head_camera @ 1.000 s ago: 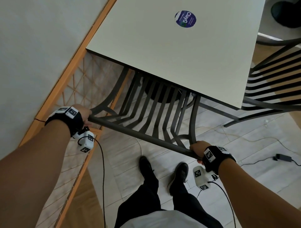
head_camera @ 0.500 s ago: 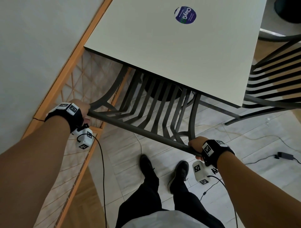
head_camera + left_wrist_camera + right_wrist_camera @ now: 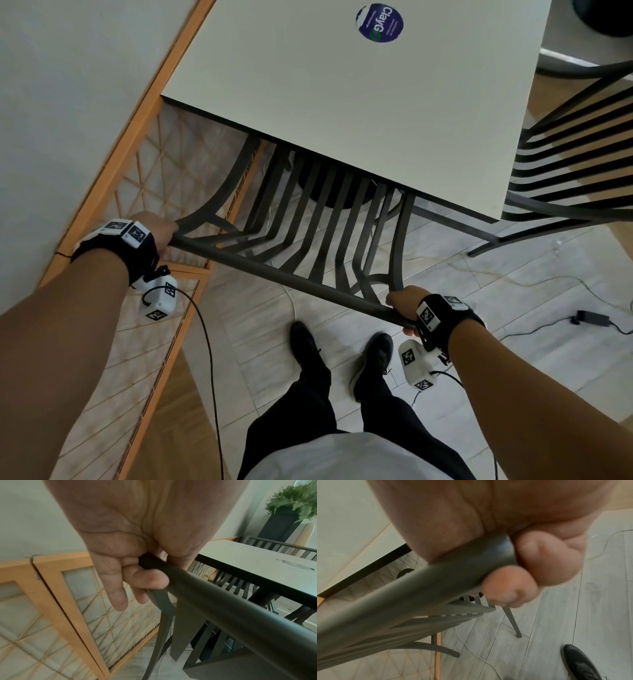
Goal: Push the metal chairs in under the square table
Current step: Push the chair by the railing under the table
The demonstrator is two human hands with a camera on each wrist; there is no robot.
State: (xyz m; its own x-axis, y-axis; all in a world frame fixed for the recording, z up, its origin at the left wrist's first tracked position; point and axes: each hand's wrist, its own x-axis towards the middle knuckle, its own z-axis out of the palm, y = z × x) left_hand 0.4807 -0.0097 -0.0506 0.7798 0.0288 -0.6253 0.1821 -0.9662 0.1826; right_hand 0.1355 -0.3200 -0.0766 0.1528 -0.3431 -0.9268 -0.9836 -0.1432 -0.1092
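At either end of the metal chair point(image 3: 318, 240)'s top rail, left hand point(image 3: 154, 228) then right hand point(image 3: 406, 303) have fingers curled round it (for even pushing, I judge), seat partly under the square desk point(image 3: 342, 96).

"ClayG" on round blue sticker point(image 3: 379, 23) atop square table point(image 3: 342, 102)

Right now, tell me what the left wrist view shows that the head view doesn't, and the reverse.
Only the left wrist view: a potted plant beyond the table, and the left hand's fingers curled round the rail's end.

Only the head view: the right hand on the rail's other end, the round sticker, both shoes, and a second chair at the right.

Both: the left hand, the chair's top rail, the table.
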